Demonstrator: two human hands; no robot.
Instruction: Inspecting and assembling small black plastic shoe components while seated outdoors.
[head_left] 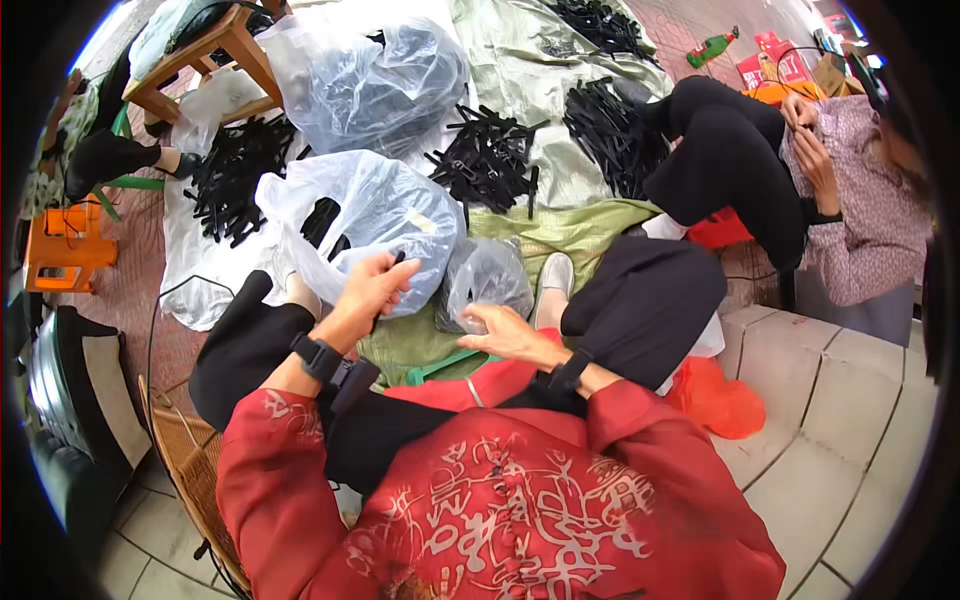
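My left hand (pixel 366 292) is closed round a short black strap (pixel 400 257), whose ends stick out above and below the fingers. It hangs over the near rim of a large clear plastic bag (pixel 385 195) with black pieces inside. My right hand (pixel 508 332) is by the near side of a smaller clear bag (pixel 490 278) holding dark pieces. Its fingers and thumb point left and stand apart, with nothing visible between them; whether they touch the bag I cannot tell.
Heaps of black straps (pixel 487 158) lie on white and green sheets. Another big plastic bag (pixel 365 80) stands beyond. A wooden stool (pixel 215 50) and an orange stool (pixel 70 250) are left. At right sits another person (pixel 860 190), hands raised together. A red bag (pixel 715 398) lies beside me.
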